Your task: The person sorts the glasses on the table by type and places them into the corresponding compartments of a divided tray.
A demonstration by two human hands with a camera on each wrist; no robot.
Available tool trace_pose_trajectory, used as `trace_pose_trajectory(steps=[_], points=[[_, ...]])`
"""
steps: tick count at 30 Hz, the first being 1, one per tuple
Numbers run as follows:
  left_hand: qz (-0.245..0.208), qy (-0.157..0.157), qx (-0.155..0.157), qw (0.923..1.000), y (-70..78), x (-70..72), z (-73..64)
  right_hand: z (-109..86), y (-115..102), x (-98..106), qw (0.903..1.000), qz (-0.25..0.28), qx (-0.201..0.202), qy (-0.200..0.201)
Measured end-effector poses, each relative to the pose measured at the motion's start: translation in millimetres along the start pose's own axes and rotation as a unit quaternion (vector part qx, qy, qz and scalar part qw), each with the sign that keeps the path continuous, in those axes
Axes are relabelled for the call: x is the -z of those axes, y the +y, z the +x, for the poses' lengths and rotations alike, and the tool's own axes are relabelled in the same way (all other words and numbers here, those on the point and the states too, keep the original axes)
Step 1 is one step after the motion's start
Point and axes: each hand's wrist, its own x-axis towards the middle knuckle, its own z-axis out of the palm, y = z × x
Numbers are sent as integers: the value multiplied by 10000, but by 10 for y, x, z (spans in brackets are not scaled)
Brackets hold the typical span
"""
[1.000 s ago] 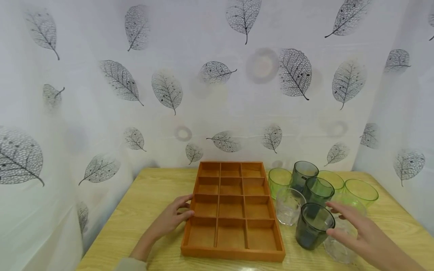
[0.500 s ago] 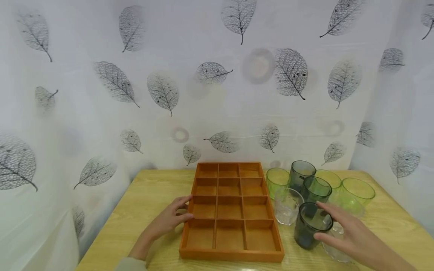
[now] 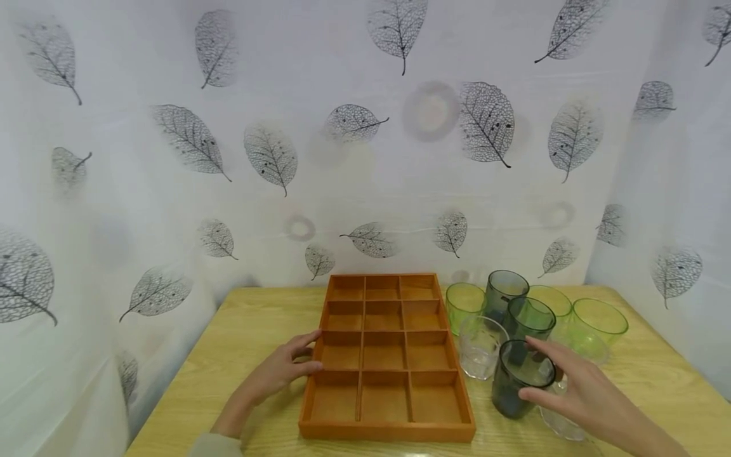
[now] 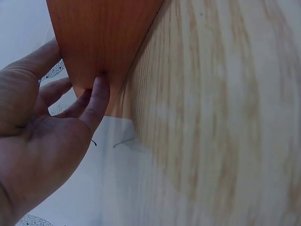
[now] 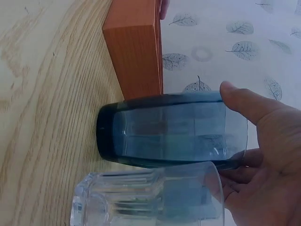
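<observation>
In the head view, my right hand point(image 3: 582, 397) grips the upper part of a dark grey drinking glass point(image 3: 511, 397), which stands upright. The right wrist view shows the thumb against one side of its rim and other fingers point(image 5: 242, 174) at the far side. A clear faceted glass point(image 5: 141, 200) stands close beside it. On the left, my left hand point(image 3: 276, 374) rests against the side of an orange-brown wooden box point(image 3: 385, 431) divided into compartments. Its fingertips point(image 4: 100, 87) touch the outer wall in the left wrist view; the fingers are relaxed.
Around the grey glass stand another clear glass point(image 3: 478, 358), a dark green glass point(image 3: 531, 317), a second grey glass point(image 3: 505, 289) and several light green glasses point(image 3: 599, 317). A leaf-patterned curtain point(image 3: 354, 184) hangs behind the wooden table point(image 3: 263, 317).
My right hand has moved left to the dark grey glass, and its thumb and fingers have closed about the rim. The left hand stays at the box. The view has shifted slightly.
</observation>
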Motion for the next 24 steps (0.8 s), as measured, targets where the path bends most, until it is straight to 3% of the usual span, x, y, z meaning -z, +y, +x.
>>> trace_pose_trajectory(steps=[7,16,24], points=[[-70,-79,-38,9999,58,8,-30,-1,-43,-56,9988,-227,91,414],[-99,-72,35,9999,56,2,-34,-15,-158,39,9998,-38,-148,116],[-152,-98,38,9998,67,8,-39,57,-344,187,10000,36,12,92]])
